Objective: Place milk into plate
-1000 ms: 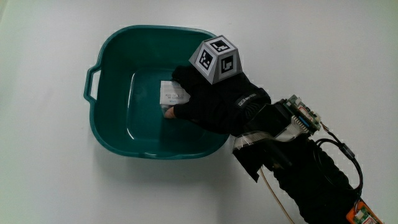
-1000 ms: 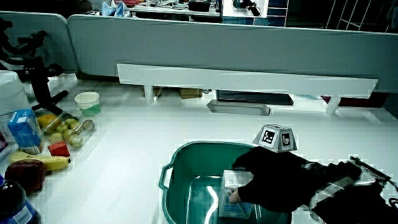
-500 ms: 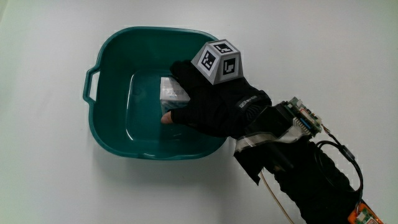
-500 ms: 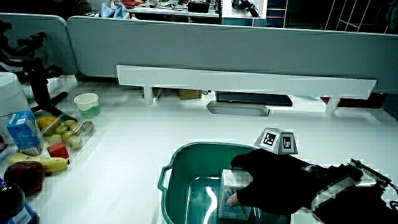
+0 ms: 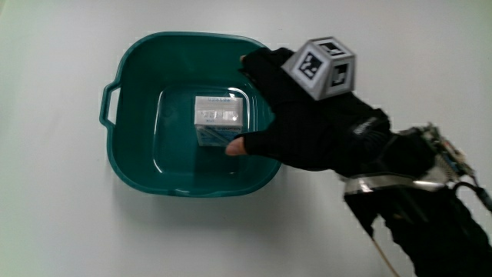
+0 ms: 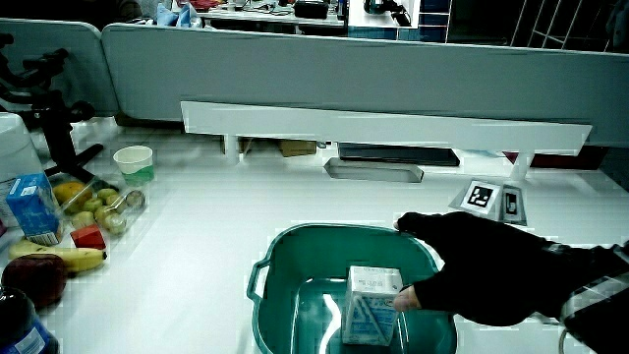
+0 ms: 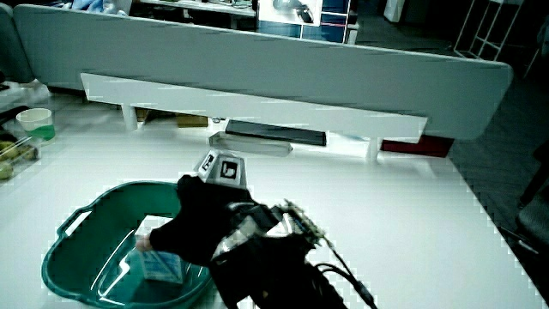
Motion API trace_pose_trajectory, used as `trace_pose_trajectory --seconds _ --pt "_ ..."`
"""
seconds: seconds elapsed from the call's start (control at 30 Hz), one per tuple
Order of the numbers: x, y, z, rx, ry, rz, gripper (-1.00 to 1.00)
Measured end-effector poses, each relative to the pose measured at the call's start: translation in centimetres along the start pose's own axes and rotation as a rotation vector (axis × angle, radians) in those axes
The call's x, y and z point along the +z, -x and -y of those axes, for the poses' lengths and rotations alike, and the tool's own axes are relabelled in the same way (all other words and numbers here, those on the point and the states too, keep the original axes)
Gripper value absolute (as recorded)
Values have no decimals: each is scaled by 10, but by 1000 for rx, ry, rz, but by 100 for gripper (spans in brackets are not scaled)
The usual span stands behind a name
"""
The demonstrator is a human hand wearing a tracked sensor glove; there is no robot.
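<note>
On a white desk (image 5: 54, 223) sits a teal plastic basin (image 5: 138, 161) with a milk carton (image 5: 219, 119) standing upright on its floor. The gloved hand (image 5: 307, 123) hovers over the basin's rim just beside the carton, fingers loosely spread and gripping nothing, its thumb tip close to the carton's side in a side view (image 6: 405, 300).

Camera setup on my rig, three views.
Main view looks straight down, close on the teal basin (image 5: 134, 158). Both side views look forward and down across the table toward the low partition (image 6: 324, 69), and all three share that basin.
</note>
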Motion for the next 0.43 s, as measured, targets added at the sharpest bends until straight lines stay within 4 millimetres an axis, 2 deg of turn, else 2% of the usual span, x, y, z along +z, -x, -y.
trace_pose_trajectory --seconds 0.07,0.13,0.17,0.43 --pt "4 -6 6 -27 24 -7 -100" --pt "13 -3 19 13 -71 66 -100" --pt "11 -11 18 0 -19 28 -100" --pt "22 -53 33 -3 -22 44 -100"
